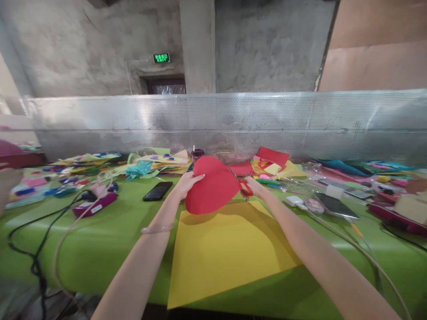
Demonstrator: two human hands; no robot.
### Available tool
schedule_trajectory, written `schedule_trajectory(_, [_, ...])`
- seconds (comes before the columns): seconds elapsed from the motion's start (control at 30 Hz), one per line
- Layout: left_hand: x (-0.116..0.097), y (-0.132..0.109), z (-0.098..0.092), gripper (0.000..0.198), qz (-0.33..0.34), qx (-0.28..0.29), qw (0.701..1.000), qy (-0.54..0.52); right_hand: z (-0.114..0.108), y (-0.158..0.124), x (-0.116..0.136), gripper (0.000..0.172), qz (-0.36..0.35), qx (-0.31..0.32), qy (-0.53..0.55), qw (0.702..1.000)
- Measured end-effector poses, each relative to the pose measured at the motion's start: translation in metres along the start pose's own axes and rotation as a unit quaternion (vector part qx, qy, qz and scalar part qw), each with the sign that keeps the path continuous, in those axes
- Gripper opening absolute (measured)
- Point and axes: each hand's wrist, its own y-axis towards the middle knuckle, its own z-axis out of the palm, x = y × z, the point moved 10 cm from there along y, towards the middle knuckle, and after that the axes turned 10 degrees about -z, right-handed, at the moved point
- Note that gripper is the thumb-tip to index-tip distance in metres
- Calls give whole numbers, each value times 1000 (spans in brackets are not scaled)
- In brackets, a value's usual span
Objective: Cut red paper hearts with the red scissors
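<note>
A large red paper piece (213, 186) with a rounded outline is held up above the table. My left hand (187, 184) pinches its left edge, the thumb lying on the near face. At its right edge, my right hand (252, 189) is closed round the orange-red handles of a pair of scissors (246, 187). The scissor blades point up and left along the paper's edge; how far apart they are I cannot tell. Under both hands a yellow paper sheet (230, 253) lies flat on the green-covered table (133, 249), reaching its front edge.
A black phone (158, 191) lies left of my left hand. Purple power strips (95, 204) with trailing cables sit at both sides. Coloured paper scraps (273, 162) and a dark cup (198, 154) stand at the back, before a perforated metal panel (227, 120). A white charger (294, 201) lies to the right.
</note>
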Motion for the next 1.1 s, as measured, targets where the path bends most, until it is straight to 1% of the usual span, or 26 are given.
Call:
schedule_trajectory(0.17, [0,0,0,28,-2,1,1000,4,3,0,-2,19,6,8,5,1000])
schedule_trajectory(0.37, [1,0,1,29,-4,5,1000,7,5,0,-1,20,5,13,6,1000])
schedule_trajectory(0.47, [0,0,2,29,-2,6,1000,7,6,0,-1,17,3,16,11,1000])
schedule_trajectory(0.63, [-1,-1,2,30,4,9,1000,6,6,-2,1,15,-1,12,14,1000])
schedule_trajectory(0.87, [0,0,2,29,1,8,1000,12,6,-1,-1,13,10,15,10,1000])
schedule_trajectory(0.97, [1,1,2,27,0,8,1000,13,6,-1,-1,14,9,15,13,1000])
schedule_trajectory(1.1, [1,1,1,28,-2,8,1000,14,6,-2,0,20,7,12,23,1000])
